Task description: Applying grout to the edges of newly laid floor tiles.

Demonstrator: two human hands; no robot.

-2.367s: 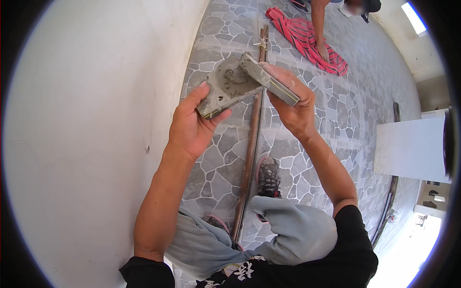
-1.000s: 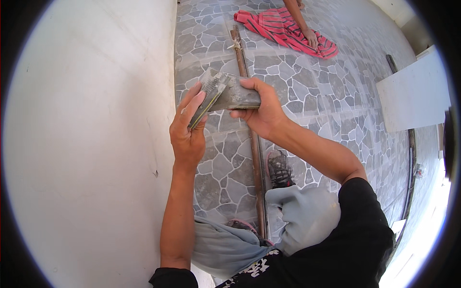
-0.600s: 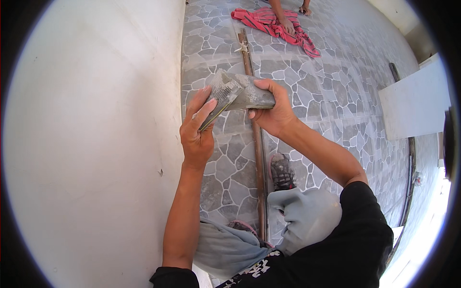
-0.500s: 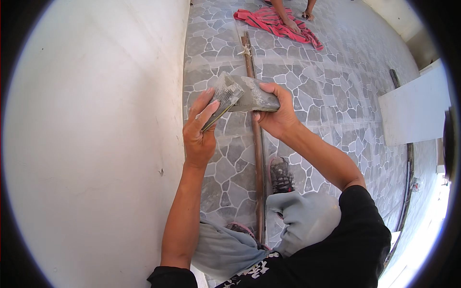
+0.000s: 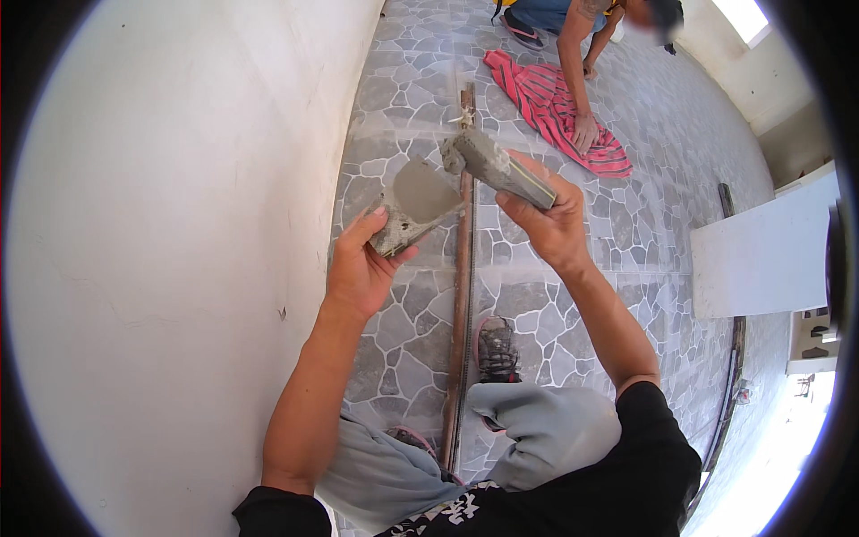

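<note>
My left hand (image 5: 358,268) is closed round a flat grey pad (image 5: 391,231), thumb on top and fingers beneath. A smooth patch of wet grey mortar (image 5: 424,191) covers its far part. Gripped in my right hand (image 5: 559,224) is a second thick pad (image 5: 501,166), tilted, with a pale yellowish line along its edge. A lump of mortar clings to its far left end. The two pads are close together but apart, held above the stone-patterned floor (image 5: 412,309).
A long brown bar (image 5: 458,340) lies on the floor between my feet, beside my shoe (image 5: 497,349). Ahead, another person's hand (image 5: 586,134) presses on a red striped cloth (image 5: 537,103). A white wall (image 5: 179,268) rises at left; a white panel (image 5: 761,259) stands at right.
The pads, touching before, have separated. My right hand has moved right and turned its pad; the left pad now shows its mortar-covered face. More of the other person has come into view.
</note>
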